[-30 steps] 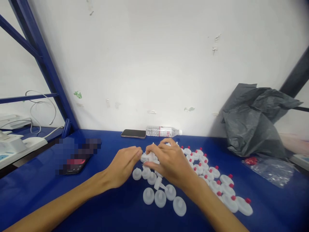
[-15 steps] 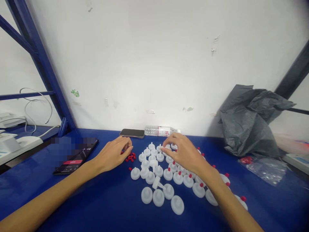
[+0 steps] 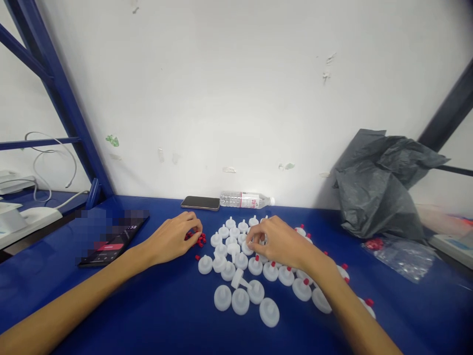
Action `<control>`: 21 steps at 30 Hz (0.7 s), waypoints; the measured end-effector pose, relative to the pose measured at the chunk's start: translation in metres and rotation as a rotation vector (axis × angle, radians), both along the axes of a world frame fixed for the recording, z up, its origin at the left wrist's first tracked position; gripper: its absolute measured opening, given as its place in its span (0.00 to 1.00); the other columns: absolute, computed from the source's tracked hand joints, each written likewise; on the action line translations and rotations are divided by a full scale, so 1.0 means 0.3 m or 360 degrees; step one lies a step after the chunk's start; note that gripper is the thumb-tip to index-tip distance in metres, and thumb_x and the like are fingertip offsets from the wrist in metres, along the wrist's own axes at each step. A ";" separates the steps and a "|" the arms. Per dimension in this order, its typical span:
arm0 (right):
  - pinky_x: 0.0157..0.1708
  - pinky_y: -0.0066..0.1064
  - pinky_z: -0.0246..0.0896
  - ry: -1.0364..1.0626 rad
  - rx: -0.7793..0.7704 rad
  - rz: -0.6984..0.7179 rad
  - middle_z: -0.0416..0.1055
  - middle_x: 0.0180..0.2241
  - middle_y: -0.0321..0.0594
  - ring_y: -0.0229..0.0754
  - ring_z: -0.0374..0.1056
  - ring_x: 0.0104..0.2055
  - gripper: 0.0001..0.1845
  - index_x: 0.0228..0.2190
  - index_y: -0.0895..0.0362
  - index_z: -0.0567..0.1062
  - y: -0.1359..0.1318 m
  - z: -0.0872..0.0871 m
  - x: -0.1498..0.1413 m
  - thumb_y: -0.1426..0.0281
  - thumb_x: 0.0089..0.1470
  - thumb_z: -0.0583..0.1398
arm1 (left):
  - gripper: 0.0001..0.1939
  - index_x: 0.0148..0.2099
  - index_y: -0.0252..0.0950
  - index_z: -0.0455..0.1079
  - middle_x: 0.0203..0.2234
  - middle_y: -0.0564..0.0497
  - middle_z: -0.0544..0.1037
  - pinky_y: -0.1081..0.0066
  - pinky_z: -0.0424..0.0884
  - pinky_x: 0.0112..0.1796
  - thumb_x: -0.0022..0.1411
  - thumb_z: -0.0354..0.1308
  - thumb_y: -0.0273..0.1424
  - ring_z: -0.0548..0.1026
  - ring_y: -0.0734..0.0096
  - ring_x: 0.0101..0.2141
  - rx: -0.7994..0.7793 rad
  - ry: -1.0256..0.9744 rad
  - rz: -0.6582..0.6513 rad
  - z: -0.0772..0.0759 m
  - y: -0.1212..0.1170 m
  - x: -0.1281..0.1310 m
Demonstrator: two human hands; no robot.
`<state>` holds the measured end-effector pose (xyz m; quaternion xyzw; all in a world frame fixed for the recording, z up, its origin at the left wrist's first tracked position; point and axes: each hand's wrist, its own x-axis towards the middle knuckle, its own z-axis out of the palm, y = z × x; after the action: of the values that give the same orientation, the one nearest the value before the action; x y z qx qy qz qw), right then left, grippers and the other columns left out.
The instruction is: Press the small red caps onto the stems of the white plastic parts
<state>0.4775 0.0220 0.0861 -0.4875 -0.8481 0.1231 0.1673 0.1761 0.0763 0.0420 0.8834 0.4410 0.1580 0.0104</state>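
Observation:
My left hand is curled over a small pile of red caps, thumb and fingertips closed together among them; what they pinch is hidden. Across from it, my right hand reaches down into a cluster of white nozzle lids. Its thumb and forefinger are closed at the spout of one white nozzle lid, which still stands on the table. Bare-spouted lids stand to the left and front. Several lids with red caps on their spouts stand under and beyond my right forearm.
A phone and a clear bottle lie against the wall. Another phone is at left. A grey plastic bag and a clear bag with red pieces lie at right. A white T-shaped piece rests among the lids.
My right hand has moved down and slightly nearer, onto a lid. My left hand has shifted slightly down at the red pile. The view has shifted slightly.

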 end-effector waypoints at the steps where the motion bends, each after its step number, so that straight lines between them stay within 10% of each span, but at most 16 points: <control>1: 0.33 0.33 0.64 -0.0003 -0.0004 -0.0002 0.81 0.28 0.36 0.43 0.75 0.31 0.11 0.31 0.51 0.84 -0.003 0.002 0.001 0.69 0.57 0.61 | 0.10 0.39 0.40 0.71 0.40 0.49 0.75 0.68 0.66 0.38 0.70 0.49 0.33 0.73 0.63 0.40 0.0003 0.0001 0.0003 0.000 0.001 0.000; 21: 0.24 0.30 0.58 0.0057 -0.0583 0.0072 0.81 0.32 0.34 0.39 0.71 0.27 0.05 0.32 0.48 0.85 -0.020 0.028 0.051 0.63 0.50 0.70 | 0.15 0.39 0.39 0.71 0.36 0.49 0.75 0.67 0.67 0.41 0.73 0.44 0.34 0.74 0.64 0.37 0.0140 -0.0163 0.0011 0.014 -0.004 0.002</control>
<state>0.4930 0.0162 0.0946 -0.4882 -0.8191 0.2879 0.0881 0.1768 0.0752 0.0463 0.8723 0.4354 0.2224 -0.0065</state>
